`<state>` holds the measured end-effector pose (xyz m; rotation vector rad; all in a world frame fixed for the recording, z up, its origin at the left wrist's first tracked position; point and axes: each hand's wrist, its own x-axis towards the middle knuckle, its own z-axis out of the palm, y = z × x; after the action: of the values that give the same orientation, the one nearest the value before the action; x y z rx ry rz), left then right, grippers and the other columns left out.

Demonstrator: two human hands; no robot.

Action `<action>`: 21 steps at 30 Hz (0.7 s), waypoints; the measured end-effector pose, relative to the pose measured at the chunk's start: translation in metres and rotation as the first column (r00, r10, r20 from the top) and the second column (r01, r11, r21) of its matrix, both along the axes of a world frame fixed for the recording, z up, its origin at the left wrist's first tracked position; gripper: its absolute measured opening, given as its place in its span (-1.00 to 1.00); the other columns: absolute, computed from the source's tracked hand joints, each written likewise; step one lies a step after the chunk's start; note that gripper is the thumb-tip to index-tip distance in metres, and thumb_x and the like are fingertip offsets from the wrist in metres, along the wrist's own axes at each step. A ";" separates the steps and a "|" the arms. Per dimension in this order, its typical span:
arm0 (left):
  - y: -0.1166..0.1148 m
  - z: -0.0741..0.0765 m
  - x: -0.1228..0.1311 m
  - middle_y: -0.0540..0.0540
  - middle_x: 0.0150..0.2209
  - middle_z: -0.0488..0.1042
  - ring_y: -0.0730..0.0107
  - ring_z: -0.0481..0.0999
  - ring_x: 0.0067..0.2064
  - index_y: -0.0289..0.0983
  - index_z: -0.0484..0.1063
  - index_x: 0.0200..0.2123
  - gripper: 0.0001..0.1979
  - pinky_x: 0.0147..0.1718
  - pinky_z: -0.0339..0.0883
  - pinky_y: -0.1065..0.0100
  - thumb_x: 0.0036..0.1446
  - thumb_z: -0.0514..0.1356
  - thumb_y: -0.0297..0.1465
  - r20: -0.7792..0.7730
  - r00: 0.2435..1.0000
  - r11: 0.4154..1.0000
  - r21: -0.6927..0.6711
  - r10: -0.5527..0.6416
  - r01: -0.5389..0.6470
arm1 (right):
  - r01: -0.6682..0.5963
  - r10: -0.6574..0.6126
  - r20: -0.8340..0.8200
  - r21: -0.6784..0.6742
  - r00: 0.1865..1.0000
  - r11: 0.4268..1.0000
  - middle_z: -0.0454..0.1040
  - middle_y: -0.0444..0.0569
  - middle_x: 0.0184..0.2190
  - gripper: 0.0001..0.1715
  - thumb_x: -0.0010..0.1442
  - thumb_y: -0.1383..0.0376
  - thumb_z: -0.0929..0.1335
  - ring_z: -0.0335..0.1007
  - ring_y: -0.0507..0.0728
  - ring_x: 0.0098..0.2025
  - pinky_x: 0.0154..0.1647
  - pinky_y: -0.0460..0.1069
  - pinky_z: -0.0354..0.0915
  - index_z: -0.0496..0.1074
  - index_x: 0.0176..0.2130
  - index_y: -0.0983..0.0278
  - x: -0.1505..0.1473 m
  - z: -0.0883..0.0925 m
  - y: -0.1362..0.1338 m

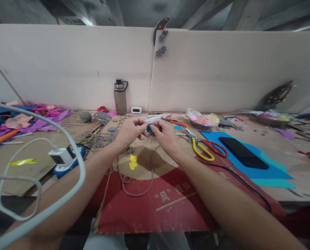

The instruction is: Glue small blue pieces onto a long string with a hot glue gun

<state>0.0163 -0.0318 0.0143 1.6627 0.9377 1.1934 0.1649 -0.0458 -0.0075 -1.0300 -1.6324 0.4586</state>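
Note:
My left hand (131, 131) and my right hand (165, 134) meet above the cardboard, fingertips pinched together. Between them is a small dark blue piece (149, 128), mostly covered by the fingers; whether it is felt or paper I cannot tell. A thin grey cord (141, 194) loops over the cardboard below and runs up toward my right hand. Two yellow cut-out pieces (133, 162) lie beneath my hands. To the right of my right hand rest scissors with one yellow and one red handle (207, 149).
A red and brown cardboard sheet (134, 215) covers the work spot. Blue sheets (272, 172) carry a black phone (243, 152). A bottle (120, 100) stands by the partition. A white cable (79, 163) arcs across the left, near a charger (62, 156). Tangled grey cord (100, 140) lies left.

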 end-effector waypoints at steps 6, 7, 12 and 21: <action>-0.004 -0.002 0.008 -0.06 -0.49 0.51 0.47 0.53 -0.52 -0.37 0.41 -0.37 -0.86 -0.45 0.46 0.41 -0.01 0.28 -0.43 0.255 0.967 0.968 -0.236 -0.021 0.083 | 0.042 -0.044 -0.053 -0.030 0.998 0.999 0.31 -0.16 -0.53 -0.79 0.13 0.19 0.26 0.14 0.01 -0.47 -0.41 -0.07 0.09 0.32 -0.44 0.27 -0.001 -0.001 -0.002; -0.004 -0.002 0.009 -0.06 -0.49 0.51 0.48 0.52 -0.52 -0.37 0.41 -0.38 -0.87 -0.45 0.46 0.42 0.00 0.28 -0.43 0.277 0.961 0.962 -0.259 -0.015 0.090 | 0.049 -0.050 -0.052 -0.025 0.997 0.998 0.32 -0.16 -0.53 -0.79 0.13 0.19 0.26 0.15 0.02 -0.47 -0.41 -0.06 0.10 0.32 -0.44 0.27 -0.001 -0.001 -0.002; 0.003 -0.006 0.007 -0.07 -0.53 0.50 0.50 0.52 -0.52 -0.38 0.42 -0.46 -0.86 -0.46 0.44 0.49 0.01 0.28 -0.42 0.281 0.960 0.962 -0.256 -0.021 0.096 | 0.026 -0.029 -0.038 -0.058 0.999 0.998 0.34 -0.13 -0.51 -0.79 0.11 0.18 0.26 0.18 0.03 -0.45 -0.39 -0.05 0.12 0.32 -0.43 0.27 -0.002 -0.003 0.003; 0.042 -0.002 -0.008 -0.15 -0.47 0.52 0.41 0.57 -0.46 -0.40 0.39 -0.42 -0.90 -0.42 0.49 0.43 0.10 0.19 -0.47 0.293 0.951 0.967 -0.256 0.097 -0.019 | -0.104 0.080 -0.097 -0.272 0.992 0.957 0.17 -0.21 -0.63 -0.74 0.15 0.17 0.24 0.07 -0.02 -0.56 -0.50 -0.08 0.06 0.39 -0.41 0.27 0.009 -0.001 0.015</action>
<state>0.0081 0.0101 0.0127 1.2174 0.9048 1.2702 0.1743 -0.0309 -0.0082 -1.1254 -1.5736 0.8009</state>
